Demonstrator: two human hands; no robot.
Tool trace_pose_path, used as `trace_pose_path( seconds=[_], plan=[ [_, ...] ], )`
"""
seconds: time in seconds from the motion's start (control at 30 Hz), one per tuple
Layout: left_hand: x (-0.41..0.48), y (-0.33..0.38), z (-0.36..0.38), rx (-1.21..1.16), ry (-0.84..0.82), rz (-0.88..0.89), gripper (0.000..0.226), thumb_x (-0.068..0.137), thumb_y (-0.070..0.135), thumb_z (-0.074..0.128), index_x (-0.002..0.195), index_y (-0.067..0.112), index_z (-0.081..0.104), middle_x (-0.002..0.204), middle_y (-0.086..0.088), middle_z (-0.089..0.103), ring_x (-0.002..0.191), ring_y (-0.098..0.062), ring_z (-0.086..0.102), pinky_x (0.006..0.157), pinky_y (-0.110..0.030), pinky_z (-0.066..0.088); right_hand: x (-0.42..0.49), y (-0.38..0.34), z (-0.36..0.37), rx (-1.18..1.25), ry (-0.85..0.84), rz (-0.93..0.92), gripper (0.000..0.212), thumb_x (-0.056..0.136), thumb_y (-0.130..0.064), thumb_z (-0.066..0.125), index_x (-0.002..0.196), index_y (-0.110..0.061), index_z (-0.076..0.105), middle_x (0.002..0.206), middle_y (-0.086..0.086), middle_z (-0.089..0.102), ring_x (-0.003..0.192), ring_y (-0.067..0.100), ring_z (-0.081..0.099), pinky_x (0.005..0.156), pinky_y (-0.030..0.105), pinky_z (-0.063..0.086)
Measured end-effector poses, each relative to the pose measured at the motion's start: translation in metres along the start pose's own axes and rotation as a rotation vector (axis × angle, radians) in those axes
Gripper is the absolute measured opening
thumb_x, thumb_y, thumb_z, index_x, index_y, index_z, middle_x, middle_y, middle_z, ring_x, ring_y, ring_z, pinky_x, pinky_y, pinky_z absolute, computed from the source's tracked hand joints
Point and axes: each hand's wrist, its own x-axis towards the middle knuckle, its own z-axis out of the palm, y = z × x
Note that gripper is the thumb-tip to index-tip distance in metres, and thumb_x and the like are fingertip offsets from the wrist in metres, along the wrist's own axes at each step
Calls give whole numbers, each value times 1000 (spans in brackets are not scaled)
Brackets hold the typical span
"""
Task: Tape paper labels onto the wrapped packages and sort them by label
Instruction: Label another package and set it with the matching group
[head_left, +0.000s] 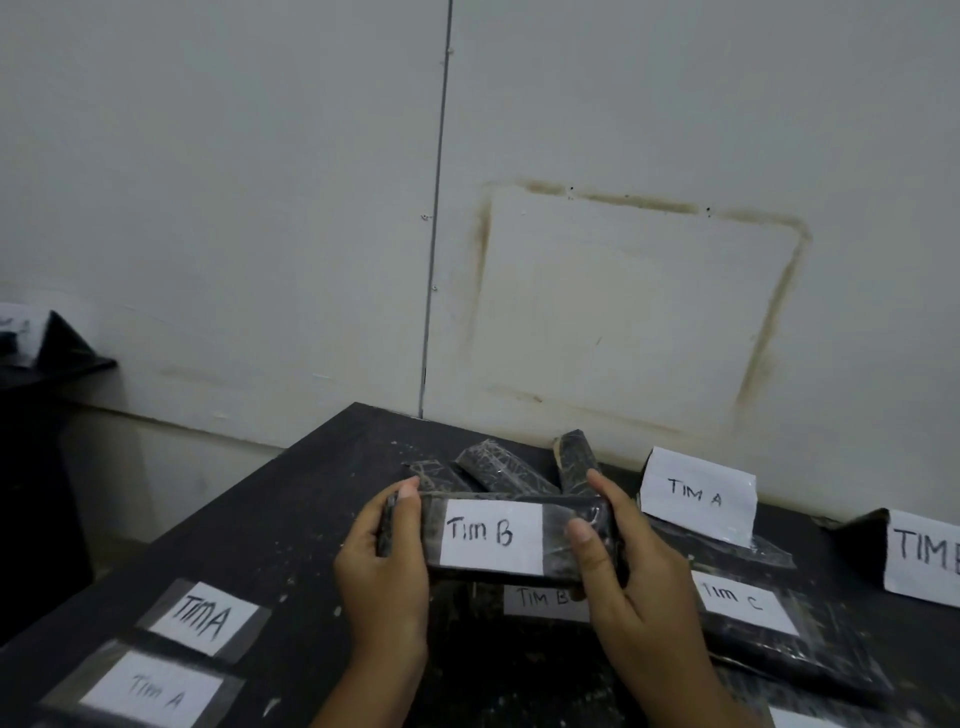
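Note:
I hold a dark wrapped package (571, 519) above the table, its white "Tim B" label (491, 535) taped on the face toward me. My left hand (382, 571) grips its left end, thumb on top. My right hand (631, 582) grips the right end, thumb pressing the clear tape beside the label. Beneath it lies another package labelled "Tim B" (540, 600). To the right lies a package labelled "Tim C" (743, 608). Behind that sits one labelled "Tim A" (698, 493).
Unlabelled wrapped packages (504, 467) are piled at the back of the black table (291, 519) against the white wall. Two "Tim A" labelled packages (202, 618) lie at front left. A large sign starting "TIM" (924, 556) stands at far right. A dark stand (47, 374) is at left.

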Motion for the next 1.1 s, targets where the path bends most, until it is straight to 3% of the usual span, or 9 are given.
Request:
trace_pose_path(
  seconds=[0.13,0.27,0.4,0.5,0.63,0.77,0.9,1.0,1.1],
  plan=[
    [-7,2,-2,39,-210,55,14,74,43,67,85,35,64,76,6,71,64,-9,69,49,-21,52,6,1,-8,24,44,-4,49,85,-44,48,129,-22,53,61,-25,58,56,-5,55,48,3,34],
    [-5,2,-2,82,-50,141,14,78,14,71,76,27,65,67,8,69,59,-3,67,42,-14,47,3,-2,-5,2,16,-19,46,84,-51,47,122,-27,56,59,-21,56,55,-4,53,48,5,33],
    [2,5,-4,115,-1,153,22,85,12,63,74,31,66,68,6,67,62,1,64,43,-10,44,0,-4,3,-2,34,-11,42,83,-56,46,118,-35,56,63,-19,61,63,-4,59,50,6,36],
    [-1,11,-6,96,-200,37,10,82,33,66,91,37,65,77,6,68,69,-4,67,46,-13,47,2,-2,0,52,63,35,42,84,-60,47,116,-34,56,77,-13,68,68,2,64,51,18,47],
    [-7,18,-7,136,-613,-78,44,80,30,68,112,54,51,95,12,69,65,-10,69,50,-24,53,11,3,-17,93,153,72,25,80,-51,46,100,-42,58,87,-28,64,72,-5,62,51,14,48],
    [-11,18,-10,108,-726,-20,59,94,0,44,124,50,42,95,9,70,61,-15,65,51,-25,51,16,6,-24,138,172,120,13,87,-34,50,89,-42,59,85,-37,63,78,-14,58,54,2,41],
    [-13,18,-9,-30,-759,-113,54,79,13,44,119,49,51,100,3,71,76,-18,69,57,-27,53,15,3,-23,126,201,210,10,89,-40,48,90,-42,59,78,-26,64,81,-17,56,62,9,42],
    [-21,19,-4,-46,-693,-79,46,69,33,74,110,44,55,97,10,71,81,-16,71,58,-23,55,12,-5,-17,-4,128,323,67,62,-87,42,112,-44,48,86,-28,56,80,-7,54,70,24,42],
    [-26,12,2,53,-453,72,62,45,43,88,97,34,56,89,13,69,73,-10,70,55,-19,54,4,-15,-6,-227,127,346,105,35,-100,39,126,-47,32,98,-26,48,86,5,49,72,29,41]
  ],
)
